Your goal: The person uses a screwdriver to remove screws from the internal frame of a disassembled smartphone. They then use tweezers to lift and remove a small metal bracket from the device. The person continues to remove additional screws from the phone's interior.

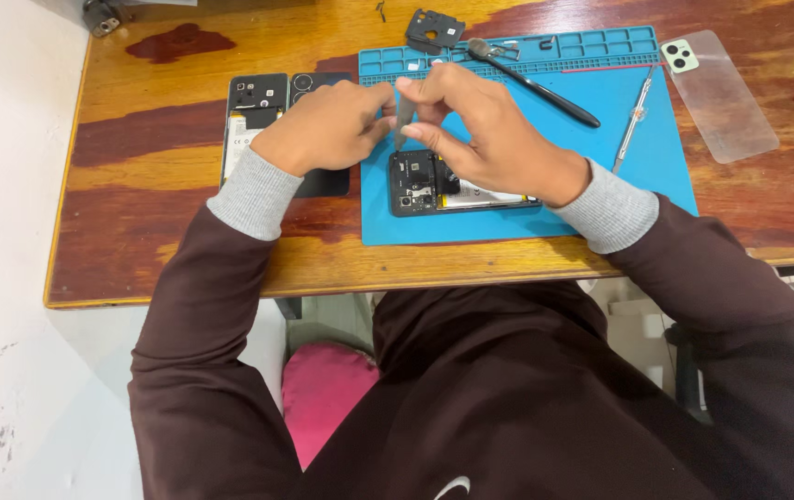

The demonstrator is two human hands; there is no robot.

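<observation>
In the middle of the frame, the left hand [327, 125] and the right hand [480, 125] both pinch a thin grey metal strip [403, 122], grip narrow, above the opened black phone [425, 185] on the blue rubber mat [619, 176]. Keeping the strip steady and low seems wise.

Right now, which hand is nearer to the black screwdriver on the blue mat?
The right hand. It lies just below-left of the black screwdriver, almost touching its shaft. The left hand is farther left, over the opened phone beside the blue mat.
</observation>
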